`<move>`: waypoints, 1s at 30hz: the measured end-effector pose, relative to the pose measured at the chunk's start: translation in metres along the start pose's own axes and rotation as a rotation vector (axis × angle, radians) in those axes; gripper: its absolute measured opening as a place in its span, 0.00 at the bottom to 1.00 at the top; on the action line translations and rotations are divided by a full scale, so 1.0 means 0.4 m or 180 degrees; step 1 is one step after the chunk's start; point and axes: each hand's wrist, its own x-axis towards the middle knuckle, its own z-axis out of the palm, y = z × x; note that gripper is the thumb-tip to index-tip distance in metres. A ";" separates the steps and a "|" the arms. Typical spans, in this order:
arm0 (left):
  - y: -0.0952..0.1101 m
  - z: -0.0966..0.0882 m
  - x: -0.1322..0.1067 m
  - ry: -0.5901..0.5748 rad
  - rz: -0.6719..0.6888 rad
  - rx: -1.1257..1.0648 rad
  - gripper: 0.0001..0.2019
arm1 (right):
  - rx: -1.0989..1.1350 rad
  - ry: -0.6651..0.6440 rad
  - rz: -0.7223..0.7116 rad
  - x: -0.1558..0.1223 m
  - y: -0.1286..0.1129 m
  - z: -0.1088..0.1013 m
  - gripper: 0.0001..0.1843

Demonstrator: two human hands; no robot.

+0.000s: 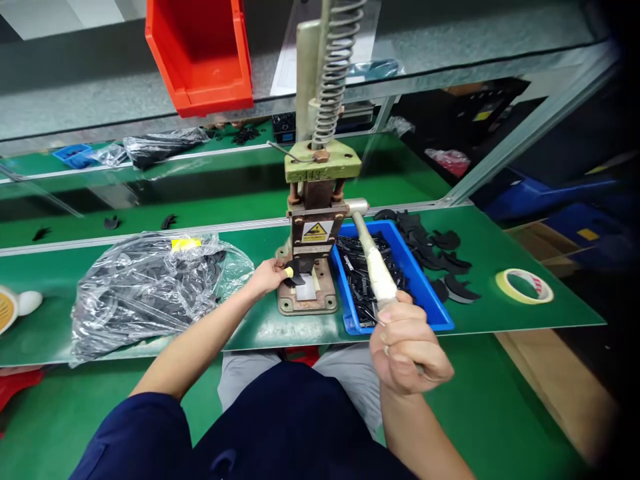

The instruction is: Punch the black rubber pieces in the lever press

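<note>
A hand press (314,220) with a tall spring and a warning label stands on the green bench in front of me. My right hand (407,343) is wrapped round its lever handle (379,270), which slants down toward me. At the press base, my left hand (269,275) pinches a black curved plastic part (295,275) under the ram; a yellow covering shows on one fingertip. Whether the ram touches the part I cannot tell. Right of the base is a blue bin (423,300) of small black parts, partly hidden by the lever.
Left of the press lies a clear plastic bag (145,287) of dark parts. Loose black curved pieces (425,247) and a tape roll (525,286) lie to the right. A red bin (215,93) sits on the overhead shelf (100,100).
</note>
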 end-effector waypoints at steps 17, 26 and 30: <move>-0.015 -0.019 -0.118 -0.0059 -0.0331 -0.2298 0.24 | -0.0154 0.0280 0.0030 0.208 -0.016 0.116 0.32; 0.011 -0.057 -0.236 -0.0785 -0.0535 -0.3065 0.27 | -0.0022 -0.1438 0.2405 -0.113 0.046 0.152 0.22; 0.013 -0.036 -0.250 -0.1239 -0.0778 -0.3352 0.21 | -0.0021 -0.1497 0.2370 -0.119 0.043 0.167 0.17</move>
